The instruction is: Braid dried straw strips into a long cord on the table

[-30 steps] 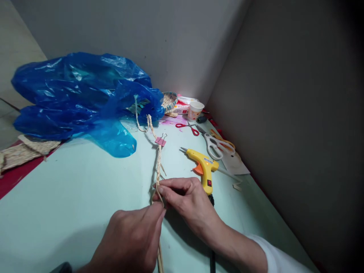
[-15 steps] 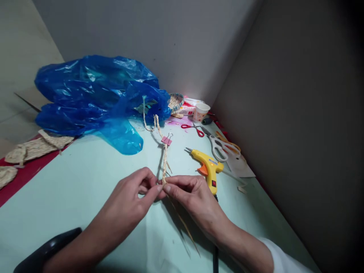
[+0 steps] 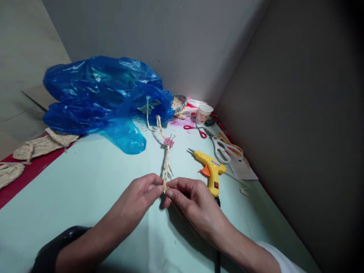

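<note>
Risen from below the right hand (image 3: 200, 203) a second ago, the left hand (image 3: 139, 191) is now meeting it level at the braid (image 3: 167, 159). Both hands' fingers are pinching its lower end, the left from 9 o'clock, the right from 4 o'clock. Lying mid-desk, the braid is running almost along the 12-to-6 line, its far part leaning slightly toward 1 o'clock. It is looking cream-coloured and tightly plaited, thin loose ends (image 3: 170, 169) poking toward 5 o'clock. A pink binder clip (image 3: 168, 142) is gripping it at 12 o'clock; beyond, it is bending toward 11 o'clock, to a blue plastic bag (image 3: 108, 94). At the right hand's 1 o'clock, a yellow glue gun (image 3: 211, 170) is narrowing the room. Toward 9 o'clock, the pale green desk (image 3: 113, 167) is stretching wide to a red edge (image 3: 36, 168) carrying woven straw pieces (image 3: 42, 147); a grey wall (image 3: 284, 125) is bounding the 3 o'clock side.
</note>
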The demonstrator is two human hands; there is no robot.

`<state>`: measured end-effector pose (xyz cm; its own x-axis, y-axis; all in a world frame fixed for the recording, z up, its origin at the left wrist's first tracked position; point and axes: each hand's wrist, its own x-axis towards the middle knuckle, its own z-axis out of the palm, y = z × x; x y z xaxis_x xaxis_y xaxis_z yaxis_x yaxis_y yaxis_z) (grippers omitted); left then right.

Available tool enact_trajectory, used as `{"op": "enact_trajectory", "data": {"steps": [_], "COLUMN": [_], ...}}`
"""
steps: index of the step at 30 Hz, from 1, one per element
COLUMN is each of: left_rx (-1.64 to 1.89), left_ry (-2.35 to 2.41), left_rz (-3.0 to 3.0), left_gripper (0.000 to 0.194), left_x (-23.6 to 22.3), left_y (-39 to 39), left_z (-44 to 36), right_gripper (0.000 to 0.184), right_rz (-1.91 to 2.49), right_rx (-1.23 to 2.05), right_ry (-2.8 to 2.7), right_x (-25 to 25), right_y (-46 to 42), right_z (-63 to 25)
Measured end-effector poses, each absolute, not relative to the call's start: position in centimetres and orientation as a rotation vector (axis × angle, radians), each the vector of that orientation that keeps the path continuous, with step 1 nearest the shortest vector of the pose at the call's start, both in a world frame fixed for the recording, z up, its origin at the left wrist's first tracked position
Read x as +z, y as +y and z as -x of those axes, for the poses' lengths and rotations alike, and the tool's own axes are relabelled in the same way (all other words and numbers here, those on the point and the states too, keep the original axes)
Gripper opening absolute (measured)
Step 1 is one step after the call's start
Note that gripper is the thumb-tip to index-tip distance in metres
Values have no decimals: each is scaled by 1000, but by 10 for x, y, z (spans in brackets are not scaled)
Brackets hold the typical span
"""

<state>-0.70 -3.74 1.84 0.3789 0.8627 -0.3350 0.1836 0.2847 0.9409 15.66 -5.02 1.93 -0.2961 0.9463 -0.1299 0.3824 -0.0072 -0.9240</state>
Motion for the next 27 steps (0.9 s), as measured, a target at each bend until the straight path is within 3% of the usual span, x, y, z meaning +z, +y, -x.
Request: {"op": "enact_trajectory", "data": {"steps": [6, 10, 15, 19, 27], "left_rx": [569, 594, 618, 596, 633], "left_ry": [1212, 1261, 1299, 1232, 1048], "left_rz": [-1381, -1460, -1465, -1404, -1189], "left_gripper": [25, 25, 19, 22, 20], "left_x": [12, 11, 9, 8, 16], "left_y": [-35, -37, -40, -40, -41], "left_z": [9, 9, 7, 8, 9], "right_gripper": [24, 18, 21, 29, 26], "right_rz": [1468, 1263, 1010, 852, 732], "right_rx": [847, 237, -198, -314, -312], "right_ry": [-2032, -2222, -2232, -2250, -2361], "right_x": [21, 15, 11, 10, 7], "right_y": [-59, -64, -67, -72, -77], "right_z": [-158, -157, -151, -145, -145]}}
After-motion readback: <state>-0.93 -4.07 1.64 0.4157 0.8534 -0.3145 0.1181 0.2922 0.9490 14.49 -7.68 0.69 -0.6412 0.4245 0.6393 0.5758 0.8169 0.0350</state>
